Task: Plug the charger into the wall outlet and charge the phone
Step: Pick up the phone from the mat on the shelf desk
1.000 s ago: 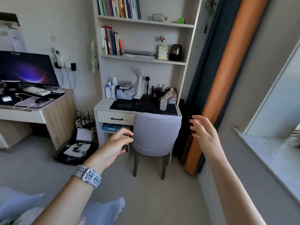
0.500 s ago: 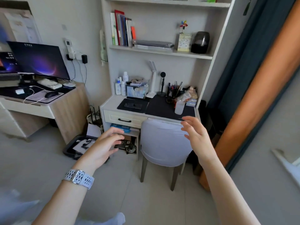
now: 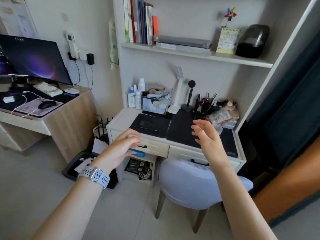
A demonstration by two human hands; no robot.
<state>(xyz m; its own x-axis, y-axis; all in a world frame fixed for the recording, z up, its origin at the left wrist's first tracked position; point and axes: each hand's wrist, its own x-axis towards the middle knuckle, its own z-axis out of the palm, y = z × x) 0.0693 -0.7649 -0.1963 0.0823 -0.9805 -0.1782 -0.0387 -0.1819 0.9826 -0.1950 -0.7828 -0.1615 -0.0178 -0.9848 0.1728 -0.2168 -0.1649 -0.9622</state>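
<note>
Desk (image 3: 119, 118) nearer; left hand (image 3: 119, 149), right hand (image 3: 207, 137) empty above it.

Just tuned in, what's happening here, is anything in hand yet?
Nothing is held yet. A person stands in front of the white desk, both hands out and open: the left hand near the drawer handle, the right hand above the black mat. A dark phone lies flat on the mat. The wall outlet left of the shelf already has plugs in it.
</note>
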